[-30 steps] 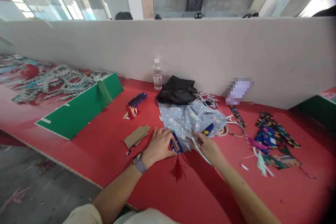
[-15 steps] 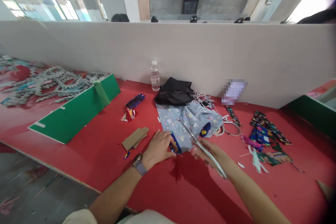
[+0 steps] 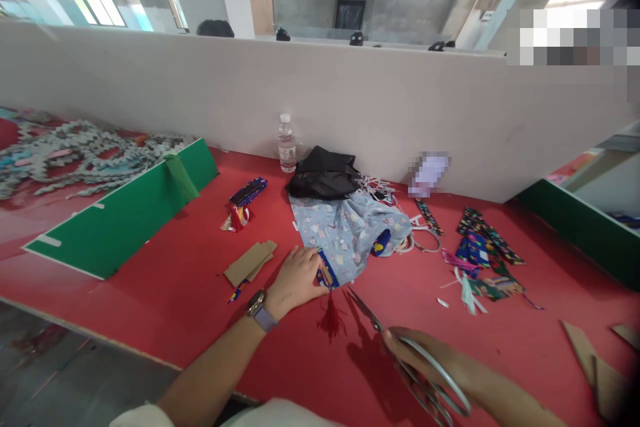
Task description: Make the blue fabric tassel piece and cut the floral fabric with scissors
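Note:
My left hand [image 3: 295,279] rests on the red table, its fingers closed on a small blue patterned fabric piece [image 3: 325,274] with a red tassel [image 3: 331,321] hanging below it. My right hand [image 3: 425,359] is low at the near edge, fingers through the loops of a pair of metal scissors [image 3: 400,350] whose blades point up and left toward the tassel. A light blue printed cloth [image 3: 345,230] lies just beyond the left hand.
A water bottle [image 3: 287,143] and black bag [image 3: 324,175] stand by the white partition [image 3: 350,100]. Cardboard pieces [image 3: 249,261], a green board [image 3: 120,213] and colourful fabric strips [image 3: 483,253] lie around. More cardboard [image 3: 595,363] sits at the right edge.
My right hand has drawn the scissors back from the blue cloth toward me and down to the right. The left hand has stayed on the patterned piece.

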A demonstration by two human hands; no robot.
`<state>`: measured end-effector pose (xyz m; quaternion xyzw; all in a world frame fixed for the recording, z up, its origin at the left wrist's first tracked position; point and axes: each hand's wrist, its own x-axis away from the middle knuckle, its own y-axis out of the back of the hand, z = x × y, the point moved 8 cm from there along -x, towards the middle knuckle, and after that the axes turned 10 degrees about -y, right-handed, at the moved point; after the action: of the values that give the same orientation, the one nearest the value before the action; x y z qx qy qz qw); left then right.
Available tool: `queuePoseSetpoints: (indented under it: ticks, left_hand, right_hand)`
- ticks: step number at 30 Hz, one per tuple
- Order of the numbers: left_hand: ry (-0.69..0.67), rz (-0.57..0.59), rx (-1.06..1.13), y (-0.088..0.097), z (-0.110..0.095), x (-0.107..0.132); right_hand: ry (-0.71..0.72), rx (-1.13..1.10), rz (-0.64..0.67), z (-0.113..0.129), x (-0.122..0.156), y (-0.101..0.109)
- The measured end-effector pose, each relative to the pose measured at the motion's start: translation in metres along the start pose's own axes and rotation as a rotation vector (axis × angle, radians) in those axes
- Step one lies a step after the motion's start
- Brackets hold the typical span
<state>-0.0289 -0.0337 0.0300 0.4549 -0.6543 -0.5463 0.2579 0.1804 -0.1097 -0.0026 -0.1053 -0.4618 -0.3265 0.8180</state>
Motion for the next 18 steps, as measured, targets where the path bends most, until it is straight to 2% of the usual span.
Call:
queuePoseSetpoints:
  ticks: [7,11,14,16,18]
  left_hand:
    - [0.010,-0.005,0.004,0.001,0.000,0.000]
    - [0.023,0.007,0.011,0.001,-0.001,-0.001]
    - [0.034,0.014,0.014,0.001,-0.001,-0.001]
    - [0.032,0.023,0.022,0.001,-0.001,-0.001]
    - [0.033,0.036,0.030,0.000,-0.002,0.000]
  right_hand:
    - [0.079,0.115,-0.075,0.023,0.006,0.014]
    - [0.176,0.019,-0.043,0.051,0.014,0.017]
    - [0.280,-0.068,0.069,0.076,-0.001,0.005]
    - [0.354,-0.182,0.065,0.091,-0.019,0.005]
    - [0.453,-0.381,-0.006,0.105,-0.037,0.015]
